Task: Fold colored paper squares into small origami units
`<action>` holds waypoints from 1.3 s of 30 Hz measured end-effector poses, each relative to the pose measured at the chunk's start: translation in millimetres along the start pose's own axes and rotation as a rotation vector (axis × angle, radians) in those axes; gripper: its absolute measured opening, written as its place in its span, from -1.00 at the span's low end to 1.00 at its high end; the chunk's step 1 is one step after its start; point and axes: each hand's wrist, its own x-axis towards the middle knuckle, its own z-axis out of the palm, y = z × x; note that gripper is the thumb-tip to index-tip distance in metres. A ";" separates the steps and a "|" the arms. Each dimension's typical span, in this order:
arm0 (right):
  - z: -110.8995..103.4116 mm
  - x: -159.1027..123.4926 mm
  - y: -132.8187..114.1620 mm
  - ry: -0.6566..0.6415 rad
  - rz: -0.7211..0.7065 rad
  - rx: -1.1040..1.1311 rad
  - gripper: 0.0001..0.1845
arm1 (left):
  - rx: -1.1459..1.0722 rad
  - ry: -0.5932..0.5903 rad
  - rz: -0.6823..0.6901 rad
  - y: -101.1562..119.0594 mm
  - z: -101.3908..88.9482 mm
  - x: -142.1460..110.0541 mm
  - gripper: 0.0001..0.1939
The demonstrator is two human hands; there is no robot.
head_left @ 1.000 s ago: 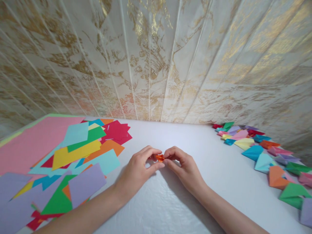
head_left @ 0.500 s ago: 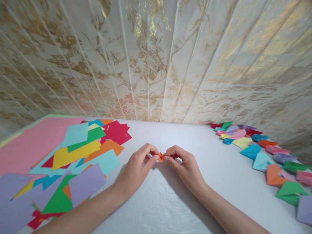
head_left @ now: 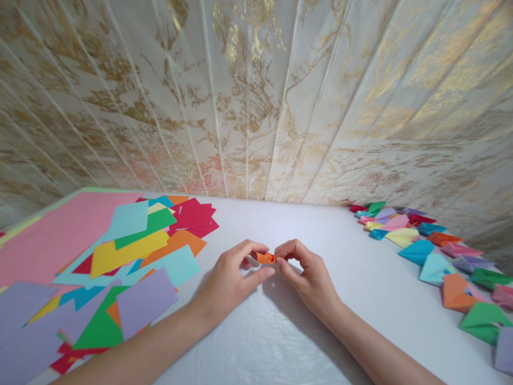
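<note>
A small folded piece of orange paper (head_left: 264,258) is held just above the white table, between my two hands. My right hand (head_left: 306,272) pinches its right end between thumb and index finger. On the other side, my left hand (head_left: 232,272) has its index fingertip at the paper's left end. The left thumb is stretched out below the paper, apart from it. The fingertips partly hide both ends of the paper.
Loose sheets of coloured paper (head_left: 132,248) overlap on the left of the white table (head_left: 256,337), beside a large pink sheet (head_left: 76,230). Several folded paper pieces (head_left: 459,291) line the right side. A gold-patterned curtain (head_left: 248,107) hangs behind.
My left thumb has come away from the orange paper, and the paper now shows longer and lies more sideways. The right hand still pinches its end. The view has shifted slightly.
</note>
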 end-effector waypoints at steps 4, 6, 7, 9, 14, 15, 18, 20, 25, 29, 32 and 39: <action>-0.6 0.3 -1.0 -0.015 -0.049 -0.002 -0.93 | -0.010 0.029 0.063 0.8 -0.8 2.5 -0.88; -0.5 0.4 -1.5 -0.037 -0.055 0.016 -0.96 | -0.022 0.036 0.077 0.5 -0.3 3.0 -0.87; -0.5 0.5 -1.9 -0.054 -0.056 0.021 -0.95 | -0.026 0.036 0.080 0.4 0.1 2.9 -0.87; -0.8 0.5 -2.9 -0.079 -0.063 0.011 -0.93 | -0.028 0.047 0.094 0.3 0.7 2.2 -0.87; -3.2 1.2 -6.5 -0.024 -0.086 -0.035 -0.84 | -0.037 0.065 0.112 1.6 1.4 1.0 -0.87; -3.7 1.5 -7.3 -0.009 -0.078 -0.029 -0.83 | -0.041 0.060 0.113 2.1 1.5 1.0 -0.85; -4.5 2.4 -9.3 0.015 -0.049 -0.001 -0.78 | -0.048 0.044 0.119 2.7 1.5 0.9 -0.81; -4.9 2.6 -9.7 0.012 -0.034 0.010 -0.75 | -0.049 0.042 0.120 2.2 1.6 0.4 -0.80; -6.0 2.5 -4.1 0.015 0.079 0.014 -0.78 | -0.049 0.035 0.035 -2.3 1.7 -0.8 -0.76; -6.1 3.3 -0.1 -0.037 0.123 0.006 -0.88 | -0.011 -0.003 0.046 -8.3 0.3 -0.9 -0.74; -4.9 3.4 -1.7 -0.092 0.159 0.010 -0.71 | 0.053 -0.008 0.087 -13.0 -1.0 -1.0 -0.74; -2.3 2.2 -2.9 -0.065 0.126 -0.068 -0.78 | 0.208 0.003 0.126 -18.6 2.0 -0.9 -0.70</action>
